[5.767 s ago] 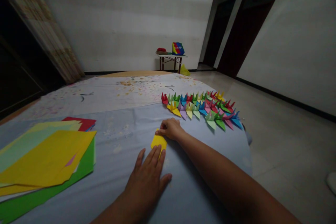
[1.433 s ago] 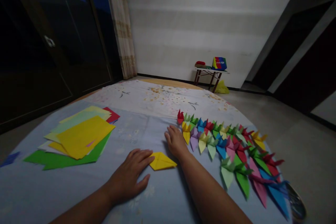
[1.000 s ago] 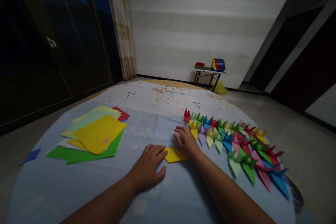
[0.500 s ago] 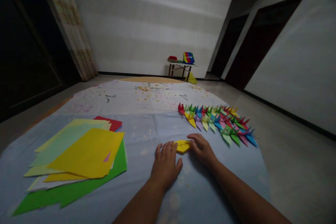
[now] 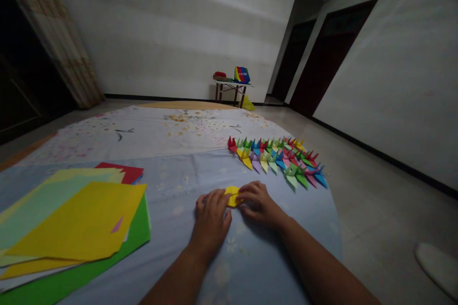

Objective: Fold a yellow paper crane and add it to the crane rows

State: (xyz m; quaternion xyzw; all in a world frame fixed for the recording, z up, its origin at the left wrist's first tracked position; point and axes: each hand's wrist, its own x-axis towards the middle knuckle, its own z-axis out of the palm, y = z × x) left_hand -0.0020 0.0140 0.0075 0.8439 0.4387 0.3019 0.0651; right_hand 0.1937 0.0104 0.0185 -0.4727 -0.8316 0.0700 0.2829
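Note:
A small folded piece of yellow origami paper (image 5: 232,196) lies on the pale blue cloth (image 5: 171,186), held between my two hands. My left hand (image 5: 211,219) presses its fingertips against the paper's left end. From the right, my right hand (image 5: 259,205) curls its fingers over the other end. Both hands rest on the cloth. Just beyond them, a long double row of multicoloured paper cranes (image 5: 275,159) stands apart from my fingers. The paper's middle is partly hidden by my fingers.
To my left lies a loose stack of coloured paper sheets (image 5: 75,224), with yellow on top. A floral white cloth (image 5: 143,133) lies beyond the blue one. A small folding table (image 5: 232,86) holds a colourful box at the far wall. A white slipper (image 5: 438,267) sits on the tiled floor.
The yellow paper has gone from a wide, flat kite shape to a narrower, smaller fold. My hands have drawn together onto it. The head view has turned left, then back right.

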